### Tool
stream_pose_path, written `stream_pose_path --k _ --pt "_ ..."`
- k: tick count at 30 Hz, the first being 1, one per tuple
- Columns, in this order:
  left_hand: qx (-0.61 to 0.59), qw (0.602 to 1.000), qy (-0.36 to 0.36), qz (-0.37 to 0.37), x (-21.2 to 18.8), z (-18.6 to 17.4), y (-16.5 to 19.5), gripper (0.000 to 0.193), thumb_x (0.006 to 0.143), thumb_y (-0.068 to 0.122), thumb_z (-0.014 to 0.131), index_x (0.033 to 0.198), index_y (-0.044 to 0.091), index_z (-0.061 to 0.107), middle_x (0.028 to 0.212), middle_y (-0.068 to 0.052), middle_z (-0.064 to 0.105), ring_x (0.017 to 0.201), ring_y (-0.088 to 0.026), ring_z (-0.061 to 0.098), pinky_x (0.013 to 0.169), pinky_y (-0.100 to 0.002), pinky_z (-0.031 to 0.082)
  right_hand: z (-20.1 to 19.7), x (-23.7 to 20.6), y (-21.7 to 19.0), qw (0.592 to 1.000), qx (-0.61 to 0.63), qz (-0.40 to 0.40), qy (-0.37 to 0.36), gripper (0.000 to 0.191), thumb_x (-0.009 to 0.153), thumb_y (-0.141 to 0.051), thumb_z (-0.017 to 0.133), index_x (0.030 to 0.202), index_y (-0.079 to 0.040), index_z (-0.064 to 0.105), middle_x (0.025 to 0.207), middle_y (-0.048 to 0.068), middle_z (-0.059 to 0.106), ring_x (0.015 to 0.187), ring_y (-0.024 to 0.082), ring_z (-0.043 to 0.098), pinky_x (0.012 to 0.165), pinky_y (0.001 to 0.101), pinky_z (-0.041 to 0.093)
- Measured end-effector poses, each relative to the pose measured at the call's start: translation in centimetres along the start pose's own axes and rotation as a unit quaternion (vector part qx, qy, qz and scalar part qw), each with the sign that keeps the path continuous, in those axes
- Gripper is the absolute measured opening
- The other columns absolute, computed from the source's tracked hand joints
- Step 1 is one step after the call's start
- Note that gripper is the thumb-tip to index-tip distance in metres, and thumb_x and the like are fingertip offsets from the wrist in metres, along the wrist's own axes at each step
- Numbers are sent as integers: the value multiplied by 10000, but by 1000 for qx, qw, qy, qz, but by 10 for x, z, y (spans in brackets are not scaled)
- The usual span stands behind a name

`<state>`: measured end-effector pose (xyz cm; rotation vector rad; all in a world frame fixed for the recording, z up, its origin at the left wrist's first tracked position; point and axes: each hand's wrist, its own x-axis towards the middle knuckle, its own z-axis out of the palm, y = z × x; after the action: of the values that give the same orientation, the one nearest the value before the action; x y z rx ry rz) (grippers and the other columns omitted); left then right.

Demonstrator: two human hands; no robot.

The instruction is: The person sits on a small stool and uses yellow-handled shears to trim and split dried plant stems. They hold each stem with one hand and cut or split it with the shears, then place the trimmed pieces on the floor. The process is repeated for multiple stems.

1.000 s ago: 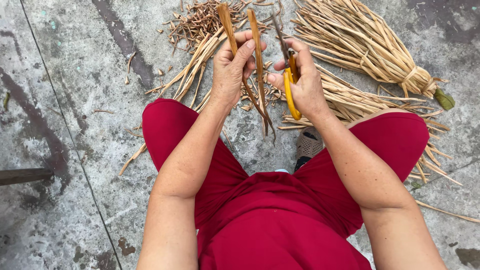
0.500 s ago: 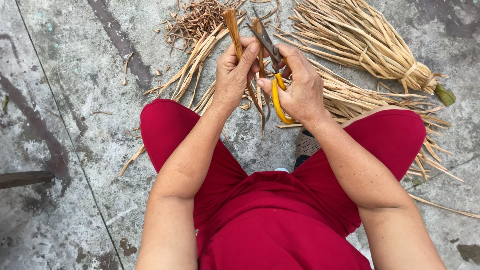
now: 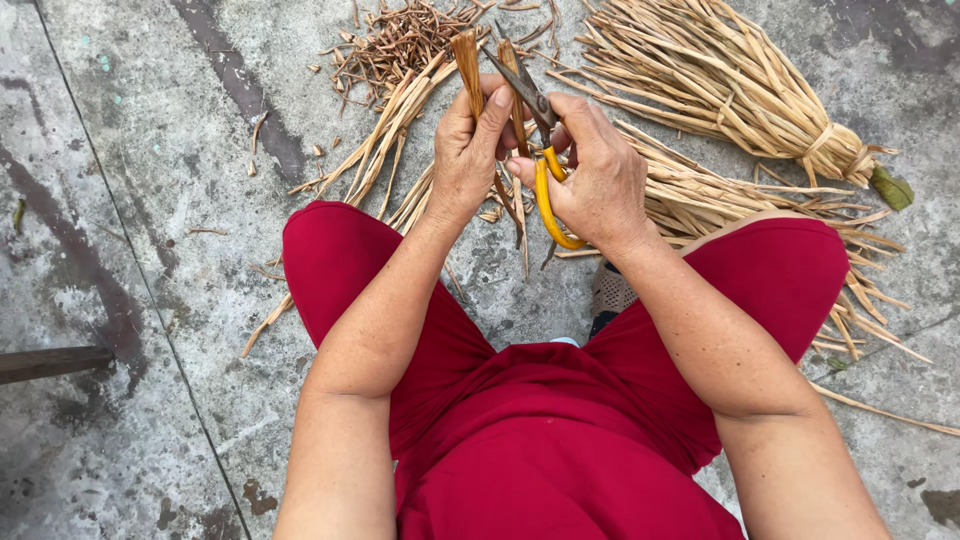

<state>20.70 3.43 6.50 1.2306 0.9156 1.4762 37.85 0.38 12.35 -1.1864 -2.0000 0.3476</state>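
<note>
A: What do the hands have?

B: Seen from above, a seated person in red clothes works over a grey concrete floor [image 3: 150, 250]. The left hand [image 3: 462, 165] is clenched around a few dried reed stalks [image 3: 468, 58], holding them upright in front of the knees. The right hand [image 3: 600, 180] grips yellow-handled scissors [image 3: 545, 185], fingers through the loops, with the dark blades [image 3: 520, 85] angled up and left to meet the stalks near their tops.

A: How should this cut go well?

B: I judge it best to pinch the stalks tight just below the blades so they don't splay, keep the left thumb clear, and close the scissors square across the stems.

A: What lies around?

B: A tied bundle of pale reeds [image 3: 740, 90] sits at the upper right, loose stalks [image 3: 720, 200] lie flat near the right knee, and a heap of small brown trimmings [image 3: 400, 40] is just beyond the hands.

A: Anything unclear?

B: Whether the blades are parted or already biting is hard to tell; the hands hide the pivot. The bundle's far end is cut off by the top edge, and a foot is barely visible between the legs.
</note>
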Motion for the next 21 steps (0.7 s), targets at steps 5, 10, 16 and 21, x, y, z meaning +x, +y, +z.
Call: stream_pose_path --k 5,10,16,21 --pt "-11 1000 5 -9 2 -1 -3 264 1101 314 583 1180 71 650 898 3 697 704 -29 542 605 -199 449 3 1 3 1000 -10 0 5 618 860 -435 923 1272 -81 627 760 44 634 707 219 675 640 364 529" --pt "-11 1000 14 -21 3 -3 -7 265 1107 306 566 1181 65 648 891 -9 702 702 -30 529 606 -197 435 8 4 11 999 37 23 -9 571 870 -417 905 1250 -75 650 787 82 669 693 240 680 630 363 528" --pt "7 1000 5 -17 4 -3 -6 291 1108 326 556 1167 50 625 886 -17 699 791 -55 631 709 -218 545 12 7 15 995 82 62 -5 517 871 -370 910 1233 -82 679 764 62 655 654 150 595 621 324 510" --pt "5 996 6 -84 4 4 1 309 1080 361 481 1133 75 586 765 -26 656 659 -96 638 594 -260 555 15 12 21 968 207 139 17 483 937 -226 878 1318 -89 617 819 1 642 760 58 577 680 256 488"
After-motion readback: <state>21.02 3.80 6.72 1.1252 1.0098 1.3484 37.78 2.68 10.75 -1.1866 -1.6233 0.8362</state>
